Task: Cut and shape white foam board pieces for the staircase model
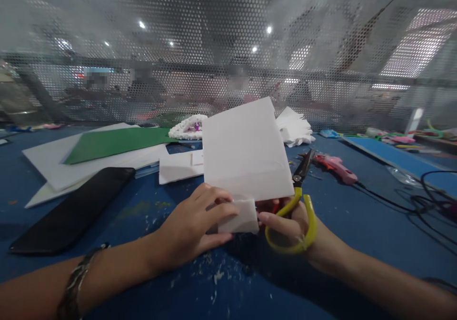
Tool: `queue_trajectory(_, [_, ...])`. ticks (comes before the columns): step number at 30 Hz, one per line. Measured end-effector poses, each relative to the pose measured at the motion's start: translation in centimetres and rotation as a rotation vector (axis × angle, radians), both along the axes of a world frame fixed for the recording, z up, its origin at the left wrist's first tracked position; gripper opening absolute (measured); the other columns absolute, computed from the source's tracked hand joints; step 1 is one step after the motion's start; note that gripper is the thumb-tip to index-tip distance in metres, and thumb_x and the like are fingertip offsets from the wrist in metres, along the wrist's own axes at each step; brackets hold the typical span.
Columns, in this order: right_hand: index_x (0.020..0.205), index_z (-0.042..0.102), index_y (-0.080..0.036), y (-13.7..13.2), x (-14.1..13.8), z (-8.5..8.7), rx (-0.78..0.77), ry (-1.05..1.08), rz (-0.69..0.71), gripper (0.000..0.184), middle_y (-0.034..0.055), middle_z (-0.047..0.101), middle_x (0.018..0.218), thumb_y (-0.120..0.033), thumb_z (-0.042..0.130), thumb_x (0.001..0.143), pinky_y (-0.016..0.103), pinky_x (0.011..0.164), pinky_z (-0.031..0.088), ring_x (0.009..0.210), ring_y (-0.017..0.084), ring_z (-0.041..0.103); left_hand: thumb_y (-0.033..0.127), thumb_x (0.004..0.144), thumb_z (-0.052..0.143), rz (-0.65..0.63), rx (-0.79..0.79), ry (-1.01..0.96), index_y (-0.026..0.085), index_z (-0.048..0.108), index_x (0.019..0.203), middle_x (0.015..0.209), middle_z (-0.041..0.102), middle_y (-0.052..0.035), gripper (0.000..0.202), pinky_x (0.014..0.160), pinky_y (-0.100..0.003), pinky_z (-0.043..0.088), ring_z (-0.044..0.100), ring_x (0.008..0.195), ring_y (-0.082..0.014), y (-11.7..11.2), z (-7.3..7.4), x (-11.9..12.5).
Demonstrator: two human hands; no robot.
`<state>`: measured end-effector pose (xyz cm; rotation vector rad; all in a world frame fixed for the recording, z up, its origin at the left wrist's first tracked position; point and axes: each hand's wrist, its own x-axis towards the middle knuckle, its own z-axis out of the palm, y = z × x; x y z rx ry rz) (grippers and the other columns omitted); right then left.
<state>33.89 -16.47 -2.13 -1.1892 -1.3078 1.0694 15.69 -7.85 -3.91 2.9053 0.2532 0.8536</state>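
Scissors (297,179), yellow-handled, beside a smooth, flat, squarish white board (246,151).

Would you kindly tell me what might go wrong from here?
The yellow-handled scissors in the right hand have their blades close to the edge of the white board, so they might nick it. Their tips lie near the pink glue gun and could knock it. The board tilts above the small white piece in the left hand and may slip askew.
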Motion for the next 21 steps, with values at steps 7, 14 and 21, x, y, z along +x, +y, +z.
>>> queue_trajectory(7, [0.083,0.061,-0.023,0.39,0.33,-0.16,0.018,-0.137,-0.027,0.019,0.0021,0.065,0.082,-0.017,0.059,0.065,0.032,0.072,0.047,0.075,0.017,0.059,0.022,0.074,0.056,0.031,0.021,0.027,0.021,0.047,0.097,0.1,0.047,-0.0052,0.025,0.069,-0.031,0.042,0.042,0.088,-0.0195,-0.31,-0.2,0.21])
queue_trajectory(14, [0.085,0.06,-0.023,0.35,-0.19,0.04,0.035,-0.065,-0.067,0.021,0.0022,0.061,0.095,-0.017,0.059,0.065,0.029,0.08,0.043,0.084,0.016,0.056,0.027,0.073,0.058,0.051,0.008,0.03,0.022,0.046,0.098,0.099,0.046,-0.005,0.028,0.065,-0.032,0.044,0.043,0.087,-0.0201,-0.71,-0.06,0.35])
queue_trajectory(21, [0.093,0.056,-0.024,0.28,0.55,0.43,-0.011,0.086,-0.031,0.027,0.0006,0.061,0.095,-0.018,0.06,0.067,0.025,0.079,0.045,0.085,0.013,0.055,0.029,0.07,0.056,0.242,-0.464,-0.309,0.023,0.034,0.104,0.104,0.038,-0.0061,0.041,0.081,-0.039,0.042,0.044,0.097,-0.0206,-0.15,0.08,0.3])
